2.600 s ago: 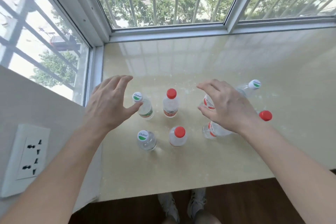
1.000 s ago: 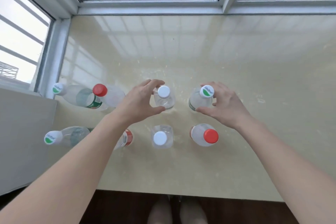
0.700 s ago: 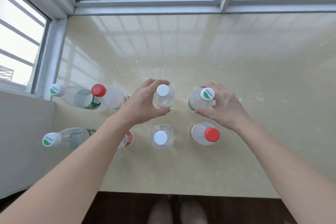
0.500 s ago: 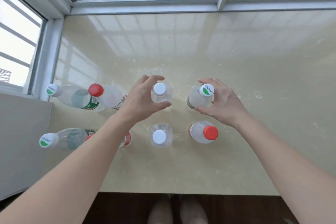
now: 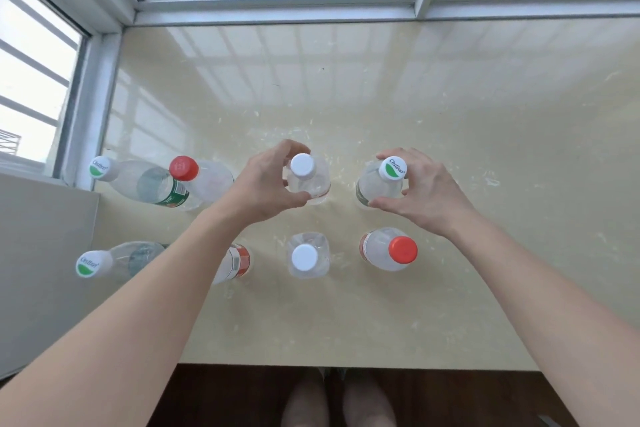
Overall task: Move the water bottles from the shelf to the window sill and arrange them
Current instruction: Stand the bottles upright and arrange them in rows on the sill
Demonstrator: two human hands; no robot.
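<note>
Hands (image 5: 263,191) (image 5: 427,199) newly around 2 upright bottles (image 5: 304,166) (image 5: 392,168), caps up.

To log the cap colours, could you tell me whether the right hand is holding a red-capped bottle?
No, the right hand grips a Cestbon bottle, whose cap is white and green.

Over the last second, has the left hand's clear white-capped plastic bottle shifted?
No; the clear white-capped bottle stays the same gap behind its nearer white-capped twin.

8 upright water bottles (image 5: 306,263) form 2 rows on the sill (image 5: 450,114).
</note>
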